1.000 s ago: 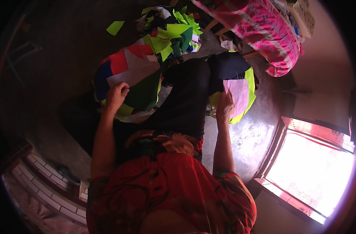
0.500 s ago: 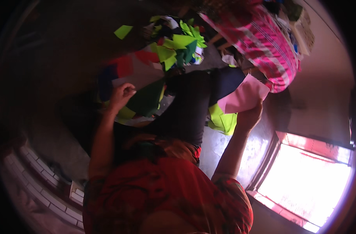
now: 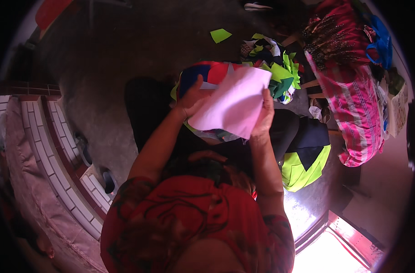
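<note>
dim concrete floor, tiled ledge, sunlit doorway

The sheet of fabric sits between the fingers of both hands, the left hand at its left edge and the right hand at its right. Beyond the fingers a heap of fabric scraps lies on the floor. A single scrap lies farther out, left of the heap. Right of the fingers stands a bundle of cloth.
</note>
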Tool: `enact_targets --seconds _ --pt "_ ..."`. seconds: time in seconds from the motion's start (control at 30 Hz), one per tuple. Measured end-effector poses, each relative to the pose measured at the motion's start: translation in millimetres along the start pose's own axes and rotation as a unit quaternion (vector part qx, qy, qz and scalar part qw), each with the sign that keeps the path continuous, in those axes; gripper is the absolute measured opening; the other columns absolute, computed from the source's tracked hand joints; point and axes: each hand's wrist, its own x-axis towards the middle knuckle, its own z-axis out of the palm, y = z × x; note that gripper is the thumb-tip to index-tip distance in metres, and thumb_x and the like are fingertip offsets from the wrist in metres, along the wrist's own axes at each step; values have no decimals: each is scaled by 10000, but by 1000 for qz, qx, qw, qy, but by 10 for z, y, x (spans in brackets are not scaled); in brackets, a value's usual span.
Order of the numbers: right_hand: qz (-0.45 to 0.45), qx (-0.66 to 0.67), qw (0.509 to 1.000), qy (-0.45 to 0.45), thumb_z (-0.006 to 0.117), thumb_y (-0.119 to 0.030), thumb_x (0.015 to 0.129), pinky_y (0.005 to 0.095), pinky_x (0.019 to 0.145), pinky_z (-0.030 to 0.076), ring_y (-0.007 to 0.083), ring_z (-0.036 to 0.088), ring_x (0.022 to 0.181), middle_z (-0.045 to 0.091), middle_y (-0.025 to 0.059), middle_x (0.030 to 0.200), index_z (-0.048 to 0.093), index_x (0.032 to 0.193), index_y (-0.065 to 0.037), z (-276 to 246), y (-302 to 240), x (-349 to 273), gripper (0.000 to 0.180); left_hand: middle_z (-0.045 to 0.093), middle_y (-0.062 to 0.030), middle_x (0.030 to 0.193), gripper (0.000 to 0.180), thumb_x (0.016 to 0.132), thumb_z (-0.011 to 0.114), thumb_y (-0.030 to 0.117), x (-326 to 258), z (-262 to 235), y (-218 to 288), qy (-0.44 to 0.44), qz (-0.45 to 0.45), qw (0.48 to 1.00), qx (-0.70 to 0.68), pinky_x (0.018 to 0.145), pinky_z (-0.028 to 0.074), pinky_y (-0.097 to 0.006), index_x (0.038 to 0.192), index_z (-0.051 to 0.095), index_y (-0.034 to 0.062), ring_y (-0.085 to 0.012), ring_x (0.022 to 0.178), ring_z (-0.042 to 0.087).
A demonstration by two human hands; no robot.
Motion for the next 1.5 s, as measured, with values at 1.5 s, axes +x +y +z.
enact_targets --seconds 1.5 --pt "-215 -872 438 40 679 -180 718 450 658 495 334 620 780 599 119 865 548 860 -90 -968 648 271 214 619 -64 914 344 662 749 126 124 -480 290 337 292 416 792 725 481 -391 951 563 134 -277 854 614"
